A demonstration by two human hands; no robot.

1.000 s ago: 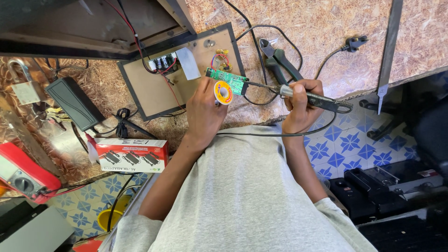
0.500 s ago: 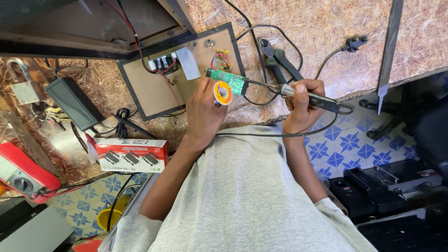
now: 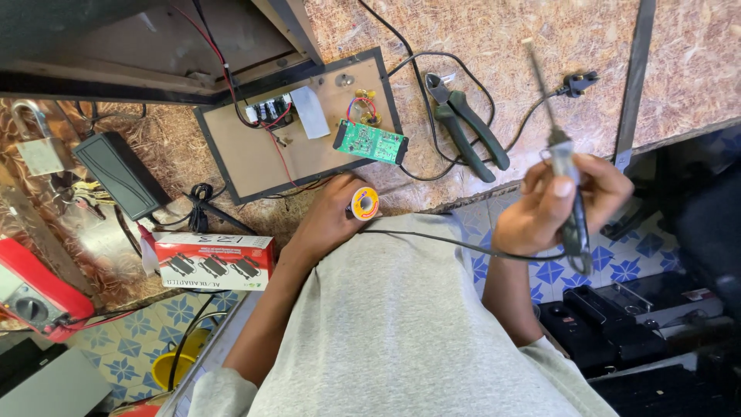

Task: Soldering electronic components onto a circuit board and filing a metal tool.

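Your right hand (image 3: 559, 205) is raised off the chipboard worktop (image 3: 502, 46), its grip clamped on the soldering iron (image 3: 562, 166), thin metal tip up. Your left hand (image 3: 332, 220) pinches a round yellow solder spool (image 3: 363, 204) just below the green circuit board (image 3: 370, 141).

A single view from a camera worn on the person's head, looking almost straight down. The grey-shirted torso fills the lower middle of the frame, close to the lens. Beyond it, the chipboard surface (image 3: 494, 46) spans the upper half, within arm's reach. Blue patterned floor tiles (image 3: 123, 347) show far below at the lower left and right. No second view overlaps this one.
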